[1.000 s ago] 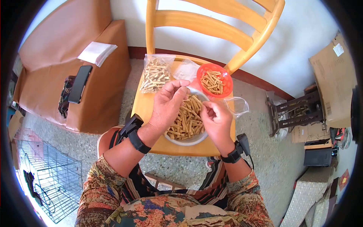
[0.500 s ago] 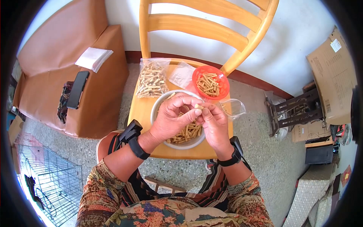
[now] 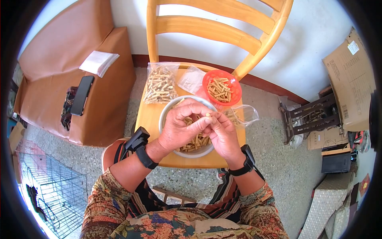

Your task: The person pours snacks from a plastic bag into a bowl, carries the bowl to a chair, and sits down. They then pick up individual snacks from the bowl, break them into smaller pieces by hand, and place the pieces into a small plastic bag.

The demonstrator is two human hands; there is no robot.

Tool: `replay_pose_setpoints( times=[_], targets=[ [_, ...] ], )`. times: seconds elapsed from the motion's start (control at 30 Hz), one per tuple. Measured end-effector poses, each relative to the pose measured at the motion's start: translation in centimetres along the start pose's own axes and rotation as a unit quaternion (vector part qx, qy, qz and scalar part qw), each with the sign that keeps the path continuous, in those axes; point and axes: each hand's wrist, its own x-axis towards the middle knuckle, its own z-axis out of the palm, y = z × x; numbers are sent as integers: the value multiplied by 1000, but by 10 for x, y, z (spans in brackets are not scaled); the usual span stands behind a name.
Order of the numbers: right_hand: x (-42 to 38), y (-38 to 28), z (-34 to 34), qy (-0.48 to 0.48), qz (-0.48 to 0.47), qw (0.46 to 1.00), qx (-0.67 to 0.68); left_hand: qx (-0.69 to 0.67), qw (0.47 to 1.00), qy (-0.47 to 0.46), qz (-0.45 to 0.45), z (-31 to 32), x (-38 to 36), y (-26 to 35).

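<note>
My left hand and my right hand meet fingertip to fingertip above a white bowl of tan stick pieces. Between the pinched fingers of both hands is one small pale stick piece, mostly covered by them. The bowl rests on a wooden chair seat. Behind it lie a clear bag of sticks at the left and a red basket with more sticks at the right. Another clear bag, holding some pieces, is beside my right hand.
A flat clear bag lies between the full bag and the basket. The chair back rises behind. At left are a brown sofa with a phone and a wire cage. Cardboard stands at right.
The fingers of my right hand have closed in nearer to my left fingertips, and the small piece now shows less. The bowl, bags and basket look unchanged.
</note>
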Motion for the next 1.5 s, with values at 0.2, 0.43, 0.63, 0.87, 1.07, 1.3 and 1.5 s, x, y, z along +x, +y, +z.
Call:
replay_pose_setpoints(
  times=[0.2,0.43,0.63,0.87,1.07,1.3,1.5],
  targets=[
    [-8,-4,6,-14,-24,999,-33,-224,967,50,-110,-2,0,-6],
    [-9,2,11,-24,-174,976,-131,-394,895,4,-207,0,0,-8],
    [-10,-16,22,21,-353,863,-362,-394,862,-35,-319,-1,-5,-18],
    [-11,-19,23,40,-364,810,-459,-358,866,-45,-347,3,-5,-10],
    [-15,-34,15,6,-402,773,-490,-383,858,-75,-333,1,-7,-15],
    [-22,-78,-24,165,-389,713,-560,-315,902,-13,-294,-11,5,-6],
    [-23,-73,-33,159,-382,657,-630,-308,912,14,-272,-7,6,-3]
  ],
)
